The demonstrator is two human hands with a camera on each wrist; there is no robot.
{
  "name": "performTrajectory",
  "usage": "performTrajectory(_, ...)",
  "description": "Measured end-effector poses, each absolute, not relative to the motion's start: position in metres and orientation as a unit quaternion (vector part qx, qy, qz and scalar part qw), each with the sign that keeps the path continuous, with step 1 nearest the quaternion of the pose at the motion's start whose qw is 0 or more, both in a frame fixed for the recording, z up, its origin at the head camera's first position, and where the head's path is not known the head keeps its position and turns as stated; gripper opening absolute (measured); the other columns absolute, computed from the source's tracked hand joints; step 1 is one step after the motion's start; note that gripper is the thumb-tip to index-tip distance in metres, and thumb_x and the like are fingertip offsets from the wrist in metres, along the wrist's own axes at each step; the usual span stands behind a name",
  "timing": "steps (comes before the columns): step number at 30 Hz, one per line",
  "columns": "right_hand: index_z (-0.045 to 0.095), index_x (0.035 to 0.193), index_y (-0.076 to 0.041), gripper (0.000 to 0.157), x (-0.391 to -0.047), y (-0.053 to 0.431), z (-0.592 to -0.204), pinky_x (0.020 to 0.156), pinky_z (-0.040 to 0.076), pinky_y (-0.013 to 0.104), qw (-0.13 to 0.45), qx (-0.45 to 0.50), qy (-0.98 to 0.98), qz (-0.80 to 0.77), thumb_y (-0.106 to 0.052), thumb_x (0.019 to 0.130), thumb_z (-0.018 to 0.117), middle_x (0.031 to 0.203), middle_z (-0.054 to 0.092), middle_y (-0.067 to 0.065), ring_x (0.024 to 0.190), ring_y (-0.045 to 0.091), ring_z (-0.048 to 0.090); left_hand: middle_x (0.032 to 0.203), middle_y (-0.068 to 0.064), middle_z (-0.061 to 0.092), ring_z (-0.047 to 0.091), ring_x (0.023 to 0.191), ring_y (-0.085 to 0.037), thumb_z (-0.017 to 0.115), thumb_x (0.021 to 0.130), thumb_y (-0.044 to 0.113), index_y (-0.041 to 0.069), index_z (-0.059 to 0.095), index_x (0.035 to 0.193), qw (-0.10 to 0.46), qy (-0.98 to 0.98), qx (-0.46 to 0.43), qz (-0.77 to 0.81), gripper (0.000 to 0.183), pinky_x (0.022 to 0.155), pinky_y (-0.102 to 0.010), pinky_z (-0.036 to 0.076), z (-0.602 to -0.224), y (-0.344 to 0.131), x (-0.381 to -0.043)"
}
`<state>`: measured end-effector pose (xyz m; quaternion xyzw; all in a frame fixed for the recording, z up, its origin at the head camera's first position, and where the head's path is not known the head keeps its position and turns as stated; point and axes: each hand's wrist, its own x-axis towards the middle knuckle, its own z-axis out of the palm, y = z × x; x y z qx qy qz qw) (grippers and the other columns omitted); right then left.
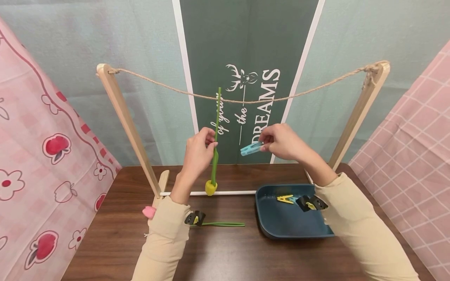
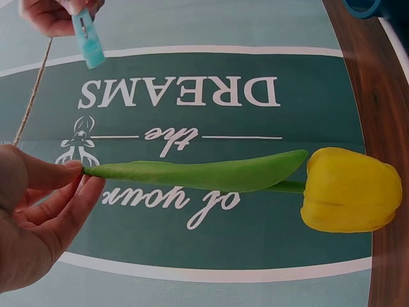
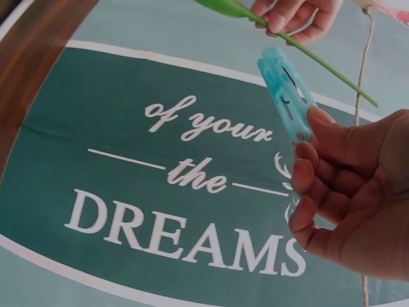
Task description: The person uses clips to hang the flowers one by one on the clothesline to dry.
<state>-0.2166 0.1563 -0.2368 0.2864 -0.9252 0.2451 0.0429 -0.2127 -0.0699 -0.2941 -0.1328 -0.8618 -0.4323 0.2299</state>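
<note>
My left hand (image 1: 200, 150) pinches the green stem of a yellow tulip (image 2: 351, 190), which hangs head down with its leaf beside the stem. The stem's upper end rises past a sagging rope (image 1: 168, 89) and overlaps it in the head view. Between thumb and fingers, my right hand (image 1: 283, 142) pinches a light blue clothespin (image 3: 284, 96) by one end, its other end pointing toward the tulip stem. The clothespin is a little below the rope and apart from the flower.
Two wooden posts (image 1: 123, 121) hold the rope, with a white rod (image 1: 235, 192) low between them. A dark blue tray (image 1: 281, 230) on the brown table (image 1: 218, 257) contains a yellow clothespin (image 1: 284, 199) and a blue one. A pink tulip (image 1: 149, 212) and green stems (image 1: 225, 224) lie partly under my left sleeve.
</note>
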Motion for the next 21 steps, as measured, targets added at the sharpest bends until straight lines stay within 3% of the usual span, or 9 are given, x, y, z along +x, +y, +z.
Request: performTrajectory(21, 0.063, 0.077, 0.005, 0.004, -0.224, 0.143, -0.205, 0.058, 0.041, 0.032, 0.108, 0.296, -0.921, 0.23, 0.005, 0.075, 0.066, 0.065, 0.06, 0.01, 0.06, 0.021, 0.054, 0.081, -0.012, 0.062, 0.061, 0.075, -0.022, 0.063, 0.081, -0.005, -0.003, 0.058, 0.096, 0.225, -0.86, -0.133, -0.439, 0.016, 0.068, -0.032, 0.05, -0.293, -0.069, -0.213)
